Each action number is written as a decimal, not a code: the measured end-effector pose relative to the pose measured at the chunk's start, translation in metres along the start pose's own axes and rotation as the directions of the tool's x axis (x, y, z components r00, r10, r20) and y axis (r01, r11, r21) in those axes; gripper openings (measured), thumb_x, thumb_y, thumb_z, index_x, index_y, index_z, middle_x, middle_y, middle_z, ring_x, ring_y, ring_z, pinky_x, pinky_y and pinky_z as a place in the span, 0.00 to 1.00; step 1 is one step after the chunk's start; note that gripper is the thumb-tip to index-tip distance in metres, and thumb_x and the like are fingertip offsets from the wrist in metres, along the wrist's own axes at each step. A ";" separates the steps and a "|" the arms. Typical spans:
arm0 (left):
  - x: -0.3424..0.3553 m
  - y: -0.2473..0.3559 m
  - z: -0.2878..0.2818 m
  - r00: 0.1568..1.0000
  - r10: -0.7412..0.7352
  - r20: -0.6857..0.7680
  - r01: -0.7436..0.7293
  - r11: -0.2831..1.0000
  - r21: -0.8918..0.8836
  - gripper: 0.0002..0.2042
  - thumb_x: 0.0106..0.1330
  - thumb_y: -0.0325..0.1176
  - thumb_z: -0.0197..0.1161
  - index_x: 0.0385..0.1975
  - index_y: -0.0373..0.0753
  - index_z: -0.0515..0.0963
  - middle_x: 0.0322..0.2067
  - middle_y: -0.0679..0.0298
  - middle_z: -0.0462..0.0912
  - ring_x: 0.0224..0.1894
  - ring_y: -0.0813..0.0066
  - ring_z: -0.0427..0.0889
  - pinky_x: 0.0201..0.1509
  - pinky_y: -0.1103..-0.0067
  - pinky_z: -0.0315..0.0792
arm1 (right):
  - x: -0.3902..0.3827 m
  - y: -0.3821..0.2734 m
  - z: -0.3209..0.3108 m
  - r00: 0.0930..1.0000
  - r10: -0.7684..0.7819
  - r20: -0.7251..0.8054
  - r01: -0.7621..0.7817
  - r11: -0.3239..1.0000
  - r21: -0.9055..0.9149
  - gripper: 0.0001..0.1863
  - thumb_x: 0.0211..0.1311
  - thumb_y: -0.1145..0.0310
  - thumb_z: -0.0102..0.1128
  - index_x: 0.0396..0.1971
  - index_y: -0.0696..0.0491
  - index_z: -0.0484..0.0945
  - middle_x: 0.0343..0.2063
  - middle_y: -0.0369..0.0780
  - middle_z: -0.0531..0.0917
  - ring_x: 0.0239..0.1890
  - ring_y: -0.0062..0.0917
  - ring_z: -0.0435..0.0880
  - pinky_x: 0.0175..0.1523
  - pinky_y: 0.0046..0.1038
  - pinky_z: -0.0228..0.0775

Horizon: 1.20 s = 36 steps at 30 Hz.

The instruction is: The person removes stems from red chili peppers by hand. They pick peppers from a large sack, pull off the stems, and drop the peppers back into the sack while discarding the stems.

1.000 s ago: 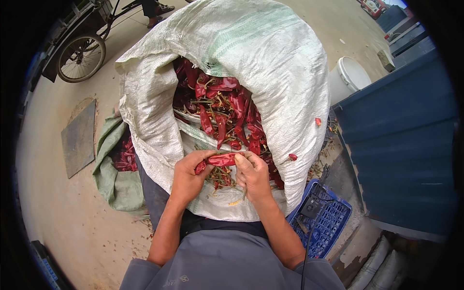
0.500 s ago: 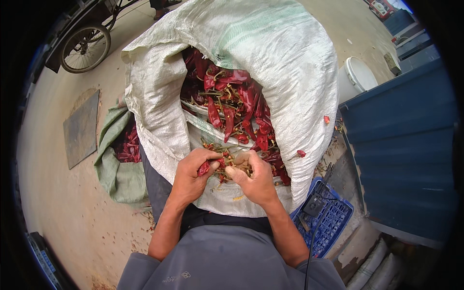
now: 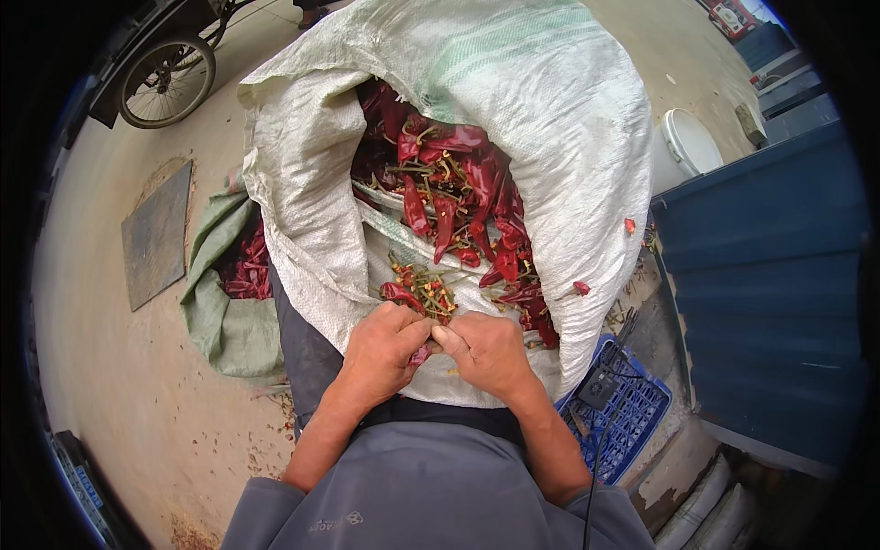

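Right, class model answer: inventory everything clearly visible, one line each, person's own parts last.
White sack: one, white, centre
Chillies: many, red, mostly in both sacks
Stems: many, greenish, white sack's mouth
Green sack: one, green, left
Flat sheet: one, grey, left
Cart: one, dark, upper left
Bucket: one, white, upper right
Block: one, grey, upper right
Panel: one, blue, right
Crate: one, blue, lower right
Device: one, black, over crate
Bundles: two, whitish, bottom right
Shirt: one, grey, bottom
Left hand: one, bare, lower centre
Right hand: one, bare, lower centre

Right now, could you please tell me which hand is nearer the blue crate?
Right: the right hand is left of the crate; the left hand is farther left.
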<state>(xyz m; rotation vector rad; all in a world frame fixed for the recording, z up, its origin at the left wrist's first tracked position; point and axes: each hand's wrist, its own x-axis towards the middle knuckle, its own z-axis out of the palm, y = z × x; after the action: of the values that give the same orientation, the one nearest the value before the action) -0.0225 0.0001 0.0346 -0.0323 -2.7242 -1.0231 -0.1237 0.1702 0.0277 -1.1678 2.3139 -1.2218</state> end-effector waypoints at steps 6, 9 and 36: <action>-0.004 0.003 0.013 0.992 -0.085 -0.097 0.044 0.931 -0.362 0.09 0.57 0.26 0.71 0.36 0.38 0.80 0.33 0.61 0.78 0.30 0.62 0.76 0.35 0.72 0.71 | -0.003 -0.010 0.003 0.987 0.154 -0.045 -0.119 0.893 0.433 0.17 0.71 0.63 0.55 0.24 0.58 0.77 0.17 0.40 0.75 0.18 0.26 0.72 0.25 0.31 0.62; -0.010 -0.003 0.022 0.982 -0.167 -0.083 0.084 0.794 -0.603 0.06 0.63 0.28 0.70 0.35 0.36 0.80 0.32 0.64 0.77 0.27 0.70 0.74 0.32 0.76 0.69 | -0.009 -0.006 0.019 0.952 0.303 0.046 -0.249 0.680 0.689 0.19 0.73 0.61 0.53 0.24 0.57 0.76 0.16 0.34 0.73 0.18 0.16 0.68 0.23 0.26 0.57; -0.026 -0.017 0.006 0.588 -0.781 0.210 0.437 0.088 -0.895 0.05 0.64 0.26 0.64 0.34 0.36 0.75 0.22 0.71 0.71 0.17 0.85 0.65 0.20 0.83 0.60 | 0.049 0.028 0.075 0.986 -0.166 -0.005 0.138 0.836 -0.531 0.09 0.58 0.65 0.66 0.25 0.52 0.76 0.25 0.42 0.80 0.25 0.36 0.85 0.26 0.34 0.76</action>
<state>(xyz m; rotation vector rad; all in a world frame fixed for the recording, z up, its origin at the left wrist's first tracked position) -0.0001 -0.0072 0.0132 1.1414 -1.4073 -2.3641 -0.1274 0.0998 -0.0339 -1.5319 2.7396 -0.6606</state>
